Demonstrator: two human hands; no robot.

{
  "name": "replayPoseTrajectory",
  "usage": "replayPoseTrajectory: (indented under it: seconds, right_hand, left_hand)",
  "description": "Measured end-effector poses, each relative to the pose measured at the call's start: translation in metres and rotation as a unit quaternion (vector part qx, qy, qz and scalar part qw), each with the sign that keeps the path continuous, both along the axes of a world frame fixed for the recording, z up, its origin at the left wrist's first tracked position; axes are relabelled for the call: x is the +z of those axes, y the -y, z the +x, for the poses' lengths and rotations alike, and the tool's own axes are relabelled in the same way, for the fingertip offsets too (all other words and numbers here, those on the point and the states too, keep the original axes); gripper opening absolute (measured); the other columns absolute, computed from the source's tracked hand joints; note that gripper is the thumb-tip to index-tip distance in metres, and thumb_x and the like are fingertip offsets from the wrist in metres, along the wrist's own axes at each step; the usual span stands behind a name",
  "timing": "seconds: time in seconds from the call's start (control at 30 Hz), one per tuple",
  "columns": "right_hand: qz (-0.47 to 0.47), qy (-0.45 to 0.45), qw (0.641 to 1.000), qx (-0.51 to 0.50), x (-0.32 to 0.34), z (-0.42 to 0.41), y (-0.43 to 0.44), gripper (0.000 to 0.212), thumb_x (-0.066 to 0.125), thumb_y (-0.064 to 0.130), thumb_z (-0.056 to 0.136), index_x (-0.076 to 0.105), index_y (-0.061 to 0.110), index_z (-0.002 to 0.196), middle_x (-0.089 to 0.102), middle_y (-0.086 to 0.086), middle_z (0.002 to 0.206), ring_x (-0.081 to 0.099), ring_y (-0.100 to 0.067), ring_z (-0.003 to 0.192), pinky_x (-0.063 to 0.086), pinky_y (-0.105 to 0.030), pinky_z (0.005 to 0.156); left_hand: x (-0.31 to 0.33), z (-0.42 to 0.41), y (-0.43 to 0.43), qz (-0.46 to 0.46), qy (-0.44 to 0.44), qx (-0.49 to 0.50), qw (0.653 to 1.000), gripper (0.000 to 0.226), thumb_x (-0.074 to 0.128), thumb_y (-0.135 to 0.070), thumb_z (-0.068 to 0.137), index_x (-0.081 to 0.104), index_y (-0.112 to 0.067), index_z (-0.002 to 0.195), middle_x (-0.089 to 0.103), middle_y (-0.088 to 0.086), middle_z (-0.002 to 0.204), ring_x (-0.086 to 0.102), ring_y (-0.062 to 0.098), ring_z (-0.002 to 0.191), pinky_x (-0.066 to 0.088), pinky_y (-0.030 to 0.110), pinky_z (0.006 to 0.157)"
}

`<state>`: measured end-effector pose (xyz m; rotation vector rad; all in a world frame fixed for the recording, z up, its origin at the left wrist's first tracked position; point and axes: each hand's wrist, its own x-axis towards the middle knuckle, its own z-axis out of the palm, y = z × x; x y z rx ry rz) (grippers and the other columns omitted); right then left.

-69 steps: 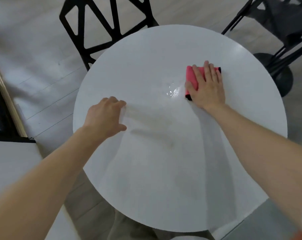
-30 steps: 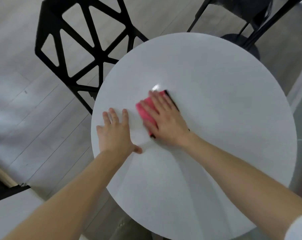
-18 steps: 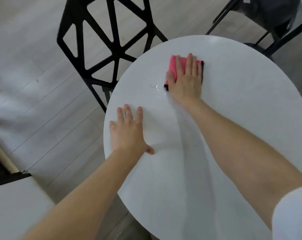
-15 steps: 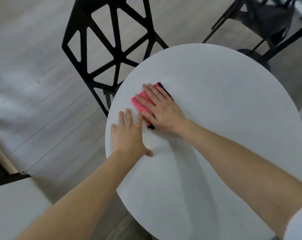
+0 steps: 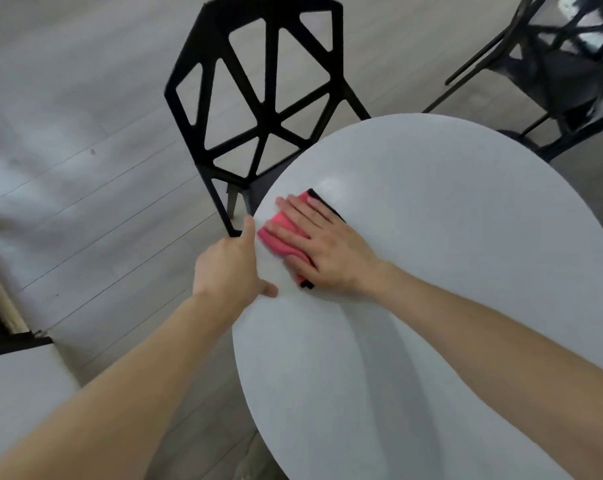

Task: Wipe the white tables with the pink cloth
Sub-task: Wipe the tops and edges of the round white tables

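One pink cloth (image 5: 281, 230) (black-edged, mostly covered) lies near the left rim of the round white table (image 5: 449, 237), pressed under the flat, straight-fingered right hand (image 5: 327, 247). Left hand (image 5: 227, 268) at the rim, thumb on top; its other fingers are mostly hidden, so its grip cannot be told. Two black chairs (image 5: 258, 109) stand beyond.

Cloth (image 5: 282, 222) mostly under right hand (image 5: 327, 251); only its pink left part and a black corner show. Left hand (image 5: 229, 268): fingers drop past table (image 5: 431, 237) rim, mostly hidden, grip unclear. Table cut off at right and bottom. Chair (image 5: 258, 109) seat partly behind table. Far chair (image 5: 556, 64) blurred, cropped top right. Both arms cropped.
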<state>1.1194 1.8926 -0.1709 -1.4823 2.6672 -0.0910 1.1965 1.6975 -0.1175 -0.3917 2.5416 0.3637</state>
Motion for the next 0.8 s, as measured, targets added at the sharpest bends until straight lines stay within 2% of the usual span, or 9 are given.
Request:
replayPoseTrajectory:
  seconds: [0.07, 0.13, 0.23, 0.3, 0.4, 0.47, 0.57, 0.7, 0.8]
  right_hand:
    - [0.02, 0.008, 0.999, 0.032, 0.002, -0.037, -0.015, 0.065, 0.035, 0.053, 0.114, 0.016, 0.035, 0.173, 0.006, -0.005, 0.182, 0.001, -0.021, 0.169, 0.005, -0.047, 0.137]
    - [0.024, -0.006, 0.988, -0.151, 0.001, -0.095, -0.027, 0.067, 0.026, 0.06, 0.111, 0.012, 0.038, 0.174, 0.005, -0.005, 0.183, 0.0, -0.02, 0.169, 0.003, -0.047, 0.137]
    - [-0.001, -0.019, 0.903, -0.43, -0.002, -0.144, -0.019, 0.073, 0.015, 0.06, 0.107, 0.017, 0.03, 0.174, 0.014, -0.018, 0.18, 0.009, -0.031, 0.168, 0.004, -0.05, 0.136]
    - [-0.013, -0.033, 0.915, -0.401, -0.006, -0.115, 0.019, 0.071, 0.02, 0.055, 0.108, 0.024, 0.026, 0.173, 0.017, -0.022, 0.178, 0.013, -0.034, 0.167, 0.008, -0.052, 0.135]
    - [-0.016, -0.023, 0.992, -0.121, -0.007, -0.043, 0.055, 0.063, 0.032, 0.05, 0.113, 0.027, 0.029, 0.172, 0.02, -0.016, 0.179, 0.013, -0.031, 0.167, 0.01, -0.052, 0.135]
    - [-0.005, -0.014, 0.999, -0.029, -0.005, -0.029, 0.054, 0.061, 0.032, 0.051, 0.114, 0.027, 0.032, 0.172, 0.017, -0.01, 0.18, 0.011, -0.028, 0.168, 0.009, -0.049, 0.136]
    - [-0.01, -0.008, 0.998, -0.064, -0.005, -0.042, 0.042, 0.063, 0.032, 0.054, 0.113, 0.025, 0.033, 0.172, 0.014, -0.008, 0.181, 0.008, -0.025, 0.168, 0.007, -0.046, 0.136]
    - [-0.013, -0.005, 0.971, -0.237, -0.003, -0.053, -0.003, 0.065, 0.025, 0.055, 0.112, 0.019, 0.033, 0.173, 0.012, -0.009, 0.182, 0.007, -0.025, 0.168, 0.005, -0.047, 0.137]
    - [-0.008, -0.02, 0.931, -0.363, -0.007, -0.036, -0.085, 0.065, 0.027, 0.055, 0.113, 0.021, 0.032, 0.173, 0.014, -0.011, 0.181, 0.011, -0.027, 0.168, 0.007, -0.048, 0.137]
  left_hand:
    - [0.001, 0.0, 0.001, 0.008, 0.006, 0.005, 1.0, 0.144, 0.096, -0.061, 0.069, 0.003, -0.023, 0.172, 0.056, -0.007, 0.087, 0.063, 0.023, 0.086, 0.05, 0.036, 0.067]
    - [-0.003, -0.001, 0.003, 0.021, 0.003, 0.005, 1.0, 0.143, 0.096, -0.058, 0.07, 0.002, -0.024, 0.172, 0.057, -0.004, 0.08, 0.06, 0.019, 0.076, 0.047, 0.035, 0.062]
    - [-0.007, 0.001, 0.003, 0.025, -0.009, 0.019, 0.999, 0.142, 0.098, -0.054, 0.07, 0.004, -0.025, 0.171, 0.059, -0.001, 0.077, 0.061, 0.021, 0.076, 0.046, 0.034, 0.064]
    - [-0.006, 0.002, 0.003, 0.036, -0.013, 0.028, 0.999, 0.14, 0.1, -0.051, 0.069, 0.007, -0.025, 0.171, 0.057, -0.002, 0.077, 0.06, 0.023, 0.078, 0.046, 0.036, 0.068]
    - [-0.004, 0.002, 0.003, 0.022, -0.02, 0.015, 0.999, 0.129, 0.101, -0.048, 0.066, 0.02, -0.024, 0.164, 0.053, -0.005, 0.076, 0.059, 0.027, 0.08, 0.045, 0.037, 0.068]
    - [-0.004, 0.001, 0.002, 0.011, -0.023, 0.002, 1.0, 0.122, 0.102, -0.05, 0.064, 0.028, -0.024, 0.157, 0.053, -0.006, 0.075, 0.063, 0.028, 0.08, 0.049, 0.038, 0.067]
    - [-0.006, -0.002, 0.001, -0.004, -0.02, -0.001, 1.0, 0.111, 0.102, -0.05, 0.063, 0.035, -0.02, 0.147, 0.057, -0.004, 0.079, 0.067, 0.03, 0.084, 0.057, 0.041, 0.072]
    - [-0.008, -0.004, -0.001, -0.03, -0.017, -0.018, 0.999, 0.102, 0.101, -0.055, 0.063, 0.04, -0.015, 0.134, 0.064, 0.001, 0.091, 0.066, 0.028, 0.085, 0.057, 0.043, 0.072]
    - [-0.005, -0.002, -0.006, -0.058, -0.046, -0.054, 0.996, 0.104, 0.1, -0.057, 0.063, 0.041, -0.012, 0.135, 0.061, 0.004, 0.121, 0.062, 0.029, 0.109, 0.054, 0.042, 0.077]
